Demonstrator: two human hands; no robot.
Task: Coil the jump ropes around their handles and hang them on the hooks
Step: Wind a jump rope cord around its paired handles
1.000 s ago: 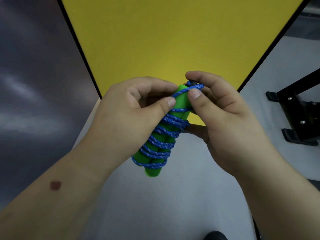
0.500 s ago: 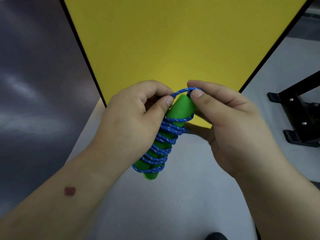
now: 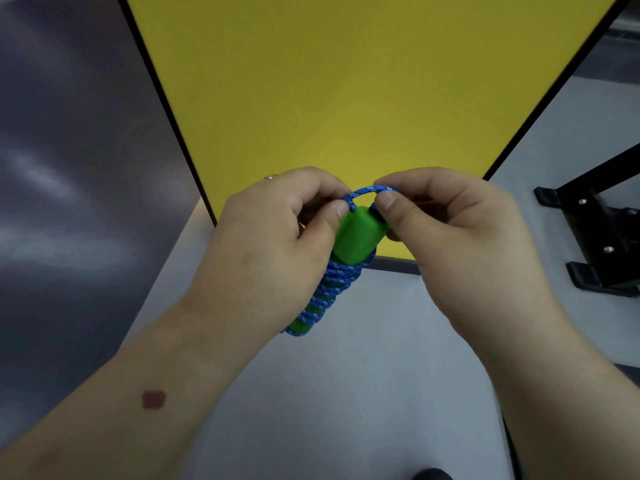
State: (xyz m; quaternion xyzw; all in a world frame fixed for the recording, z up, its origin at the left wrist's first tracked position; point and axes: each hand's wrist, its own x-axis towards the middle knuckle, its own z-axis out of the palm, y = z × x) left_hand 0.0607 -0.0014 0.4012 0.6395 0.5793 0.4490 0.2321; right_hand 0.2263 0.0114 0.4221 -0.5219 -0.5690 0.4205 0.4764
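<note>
Yellow panel [image 3: 329, 98]: large flat surface with a black edge, filling the upper middle of the view; its lower corner ends just behind the hands.

Dark grey surface [image 3: 69, 168]: fills the left side, beside the panel's left edge.

Pale grey floor [image 3: 346, 393]: spreads below the panel and under both forearms.

Black metal frame [image 3: 595, 237]: at the right edge, standing on the floor, with visible screw heads and flat feet; well apart from the hands.

Left hand [image 3: 270, 244]: fingers curled, thumb and forefinger pinching the rope loop at its left end, just above the handle top. A ring shows on one finger. A dark red mark lies on the forearm.

Right hand [image 3: 450, 237]: fingers curled, thumb and forefinger pinching the right end of the same loop, thumb tip touching the handle's top right corner.

Green handles [image 3: 358, 237]: held in the air between the two hands, in front of the panel's lower corner and above the floor, tilted with the top end up and to the right. The upper part is bare; how many handles are bundled cannot be told.

Blue rope [image 3: 325, 292]: speckled cord wound in close turns round the lower part of the handles, down to the bottom end. One short loop arches over the handle top between the two pinches.
</note>
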